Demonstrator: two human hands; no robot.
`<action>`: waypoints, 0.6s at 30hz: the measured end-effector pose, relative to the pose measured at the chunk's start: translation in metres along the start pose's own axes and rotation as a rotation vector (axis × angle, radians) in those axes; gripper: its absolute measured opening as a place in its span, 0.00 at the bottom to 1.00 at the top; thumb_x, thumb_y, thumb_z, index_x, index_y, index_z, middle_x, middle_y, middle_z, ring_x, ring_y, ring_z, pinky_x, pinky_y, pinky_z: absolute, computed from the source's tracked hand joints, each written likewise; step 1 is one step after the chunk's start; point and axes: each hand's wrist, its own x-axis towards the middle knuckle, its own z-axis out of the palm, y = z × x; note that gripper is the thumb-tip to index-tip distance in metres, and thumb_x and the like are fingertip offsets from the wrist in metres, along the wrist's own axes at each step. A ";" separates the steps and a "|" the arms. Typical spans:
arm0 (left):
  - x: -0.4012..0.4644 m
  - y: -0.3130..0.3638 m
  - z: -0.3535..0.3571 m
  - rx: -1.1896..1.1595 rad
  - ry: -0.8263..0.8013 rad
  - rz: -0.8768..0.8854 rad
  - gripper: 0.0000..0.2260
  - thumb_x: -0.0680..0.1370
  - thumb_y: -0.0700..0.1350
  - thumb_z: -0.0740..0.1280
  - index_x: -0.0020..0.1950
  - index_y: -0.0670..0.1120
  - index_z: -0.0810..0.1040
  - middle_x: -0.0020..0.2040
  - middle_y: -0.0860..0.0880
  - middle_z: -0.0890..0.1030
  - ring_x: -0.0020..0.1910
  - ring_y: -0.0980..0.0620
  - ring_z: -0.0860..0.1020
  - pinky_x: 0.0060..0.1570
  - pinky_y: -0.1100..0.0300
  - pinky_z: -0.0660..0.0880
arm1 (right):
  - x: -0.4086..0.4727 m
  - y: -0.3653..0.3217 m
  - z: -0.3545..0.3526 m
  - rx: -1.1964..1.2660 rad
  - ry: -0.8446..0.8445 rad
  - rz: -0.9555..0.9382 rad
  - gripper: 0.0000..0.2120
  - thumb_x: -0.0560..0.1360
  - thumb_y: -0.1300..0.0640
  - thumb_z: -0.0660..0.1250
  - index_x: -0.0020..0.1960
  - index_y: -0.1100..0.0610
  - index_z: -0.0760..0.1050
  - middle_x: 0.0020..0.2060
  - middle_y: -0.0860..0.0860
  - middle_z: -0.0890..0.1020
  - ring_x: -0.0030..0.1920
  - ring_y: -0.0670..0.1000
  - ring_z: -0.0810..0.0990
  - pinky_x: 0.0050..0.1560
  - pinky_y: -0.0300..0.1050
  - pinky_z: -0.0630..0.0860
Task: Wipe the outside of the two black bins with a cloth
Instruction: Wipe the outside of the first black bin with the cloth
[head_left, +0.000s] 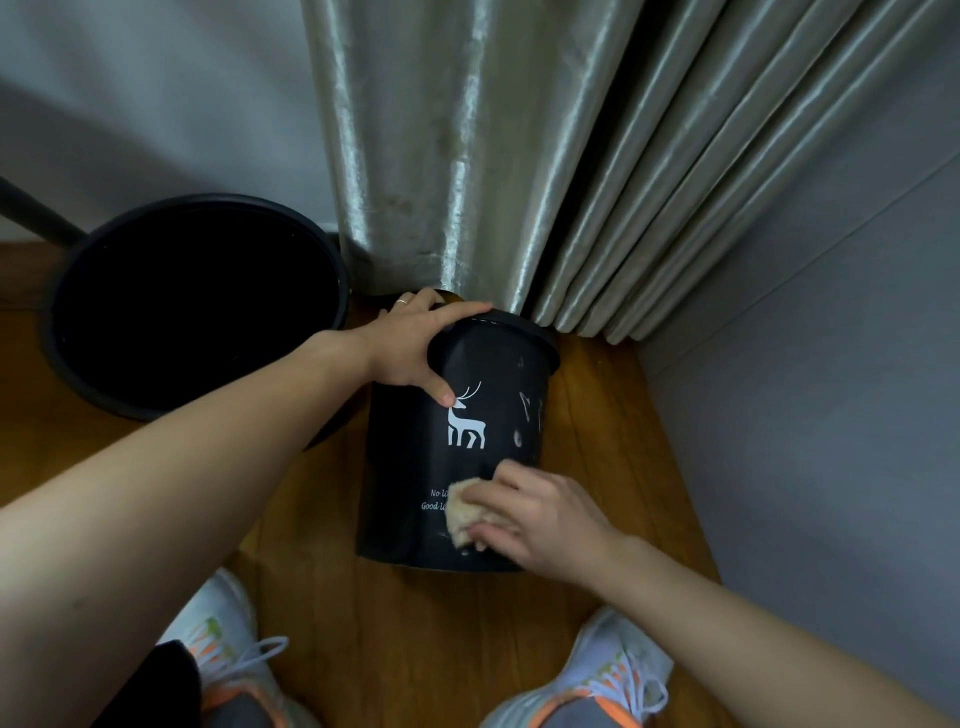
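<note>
While the left hand (415, 343) grips the rim of the small black bin (483, 415), thumb down on the side wall just beside the white deer print (466, 423) and fingers curled over the lip, the right hand (530, 514) presses a beige cloth (462, 512) against the lower wall, with the fingers bent around the bunched fabric and the cloth touching the surface beside the white lettering (439, 500). The small bin stands on the wooden floor (426, 639), tilted away from the person toward the curtain (493, 156), between the wall on the right and the large black bin (197, 306), which stands upright to the left and appears untouched at this moment. The step in hand is judged to be the wiping of the small bin's near side. To do it well, hold the rim grip firm so the bin does not slide or roll under cloth pressure; work the cloth in overlapping strokes from rim to base; then rotate the bin with the left hand to bring the pale smudges (524, 415) on the right side, and the hidden far side, under the cloth. Refold the cloth when a face is soiled. The band under the rim lip likely needs a separate pass. The large bin remains to be done.
</note>
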 end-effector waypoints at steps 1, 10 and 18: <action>0.000 0.000 0.000 0.000 0.000 -0.002 0.53 0.59 0.60 0.81 0.74 0.70 0.50 0.64 0.48 0.62 0.66 0.42 0.60 0.68 0.37 0.60 | 0.005 0.001 -0.002 0.030 0.045 0.080 0.17 0.76 0.42 0.65 0.60 0.49 0.76 0.45 0.49 0.75 0.40 0.51 0.78 0.34 0.45 0.76; 0.000 -0.003 0.001 0.001 0.005 -0.004 0.53 0.59 0.60 0.81 0.74 0.71 0.50 0.66 0.47 0.62 0.67 0.42 0.60 0.69 0.38 0.60 | -0.009 -0.009 0.008 0.089 0.020 0.054 0.17 0.75 0.44 0.67 0.60 0.51 0.77 0.44 0.49 0.75 0.39 0.49 0.77 0.36 0.39 0.71; 0.000 0.000 0.003 0.012 0.007 -0.009 0.53 0.59 0.60 0.81 0.73 0.71 0.49 0.66 0.46 0.62 0.67 0.41 0.60 0.69 0.37 0.60 | 0.003 -0.012 0.005 0.071 0.188 0.180 0.18 0.75 0.42 0.65 0.58 0.52 0.78 0.44 0.49 0.77 0.39 0.51 0.78 0.35 0.43 0.76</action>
